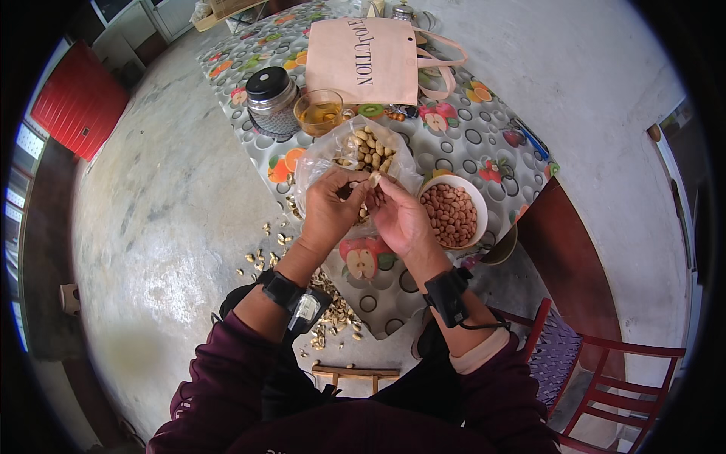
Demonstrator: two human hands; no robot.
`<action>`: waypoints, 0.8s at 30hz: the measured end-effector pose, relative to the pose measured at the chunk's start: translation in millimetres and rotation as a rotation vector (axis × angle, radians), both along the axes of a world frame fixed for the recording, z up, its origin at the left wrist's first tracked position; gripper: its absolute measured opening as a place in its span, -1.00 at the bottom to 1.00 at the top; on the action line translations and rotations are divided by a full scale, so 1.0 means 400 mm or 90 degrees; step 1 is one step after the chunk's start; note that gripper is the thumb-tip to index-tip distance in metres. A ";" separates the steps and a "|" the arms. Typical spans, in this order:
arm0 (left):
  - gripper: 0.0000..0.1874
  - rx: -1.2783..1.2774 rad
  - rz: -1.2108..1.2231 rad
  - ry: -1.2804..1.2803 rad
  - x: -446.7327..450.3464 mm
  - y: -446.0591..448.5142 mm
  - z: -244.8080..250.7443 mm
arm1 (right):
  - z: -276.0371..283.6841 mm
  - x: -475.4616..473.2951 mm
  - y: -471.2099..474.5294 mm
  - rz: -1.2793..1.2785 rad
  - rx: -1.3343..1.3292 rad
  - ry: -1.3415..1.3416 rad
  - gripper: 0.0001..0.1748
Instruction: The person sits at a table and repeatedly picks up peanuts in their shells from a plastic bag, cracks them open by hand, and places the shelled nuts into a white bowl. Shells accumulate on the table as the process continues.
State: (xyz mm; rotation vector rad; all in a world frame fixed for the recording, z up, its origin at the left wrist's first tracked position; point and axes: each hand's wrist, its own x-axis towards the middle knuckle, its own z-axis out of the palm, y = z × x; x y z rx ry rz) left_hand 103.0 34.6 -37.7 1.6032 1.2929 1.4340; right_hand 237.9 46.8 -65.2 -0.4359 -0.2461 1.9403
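Note:
My left hand [332, 204] and my right hand [401, 218] meet over a clear plastic bag [405, 159]. Between their thumbs and fingertips is a pale peanut shell [375, 179], pinched from both sides. Whether a kernel is still inside cannot be seen. Unshelled peanuts [374, 148] lie in the opened bag, just beyond my fingers. To the right of my right hand stands a white bowl [481, 205] holding many reddish shelled peanuts [451, 213]. My curled right fingers are partly hidden in shadow.
Beyond the bag stand a glass cup of amber liquid [320, 113], a black-lidded jar [269, 96] and a pink tote bag [363, 62]. A blue pen [533, 141] lies near the table's right edge. Broken shells [334, 309] litter the floor. A red chair [618, 391] stands at right.

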 end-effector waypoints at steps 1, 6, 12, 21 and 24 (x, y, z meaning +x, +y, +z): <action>-0.89 -0.078 -0.019 -0.064 -0.007 -0.001 0.002 | 0.000 0.002 -0.003 0.007 0.014 -0.028 -0.83; -0.86 -0.254 -0.154 0.011 -0.081 -0.012 0.032 | 0.009 -0.007 -0.033 0.085 0.047 -0.183 -0.85; -0.81 -0.360 -0.341 0.225 -0.180 -0.058 0.077 | 0.003 -0.035 -0.089 0.283 0.117 -0.314 -0.83; -0.66 -0.432 -0.521 0.507 -0.255 -0.084 0.080 | -0.046 -0.115 -0.168 0.469 0.202 -0.479 -0.82; -0.68 -0.363 -0.470 0.490 -0.232 -0.080 0.083 | -0.017 -0.085 -0.140 0.439 0.209 -0.494 -0.77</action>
